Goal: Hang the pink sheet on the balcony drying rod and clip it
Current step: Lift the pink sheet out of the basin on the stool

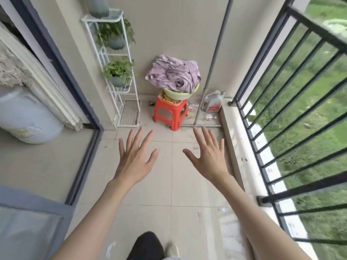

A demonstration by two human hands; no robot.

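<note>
Both hands are held out flat over the floor, fingers straight and spread, nothing grasped: the left grip (134, 156) and the right grip (208, 156) are released and empty. The sheet (173, 76) is seen well ahead of both grips, bunched in a loose heap in a green basin (177, 94), which stands on a red stool (170, 114) against the far wall. No part of the sheet is touched yet, so the step in hand is judged to be the approach and first pick-up.

A grey pole (217, 49) rises just to the right of the heap, beyond the right grip (whether this is part of the drying rod cannot be told, and no clips are seen). The railing (293, 102) runs along the right side, and a plant rack (114, 68) stands ahead and to the left of the left grip.

To do the step well, the heap is best taken with both grips at once, from its two sides, so that the basin is not dragged off the stool. An edge or corner should be found early rather than the middle of the bundle being lifted, since a crumpled sheet is likely to trail on the floor or snag on the rack. The cloth looks light and limp, and a firm pinch ought to suffice.
</note>
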